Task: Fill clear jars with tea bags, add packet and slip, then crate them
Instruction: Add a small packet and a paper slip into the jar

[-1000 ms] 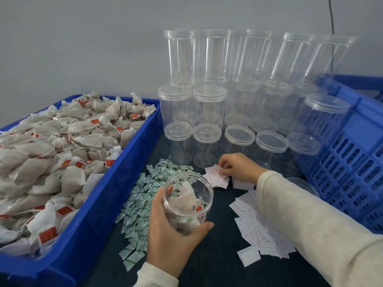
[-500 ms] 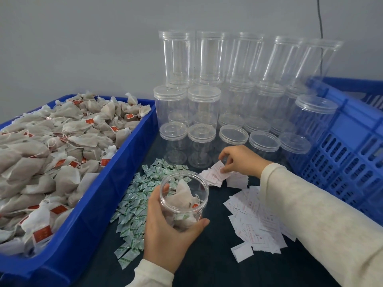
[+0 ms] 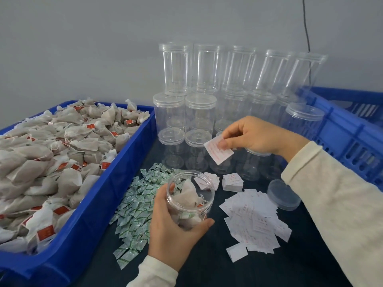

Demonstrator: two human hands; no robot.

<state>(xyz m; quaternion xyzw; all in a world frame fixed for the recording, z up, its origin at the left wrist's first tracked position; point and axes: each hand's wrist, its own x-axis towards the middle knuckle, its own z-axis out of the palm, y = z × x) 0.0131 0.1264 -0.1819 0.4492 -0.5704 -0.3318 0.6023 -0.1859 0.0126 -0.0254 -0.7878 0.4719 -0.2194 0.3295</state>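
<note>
Left hand [image 3: 176, 228] wraps an open jar [image 3: 190, 197] holding tea bags and a green packet, tilted toward the camera, above the dark table [image 3: 207, 266]. Right hand [image 3: 261, 135] pinches a white slip [image 3: 218, 151] by thumb and fingers, raised above and right of the jar, apart from it. Loose packets [image 3: 134, 210] lie left of the jar, slips pile [image 3: 257, 218] right, lid [image 3: 283, 194] beside it. Tea bags bin [image 3: 78, 230] left, empty jars [image 3: 199, 112] stacked behind, crate [image 3: 352, 137] right
</note>
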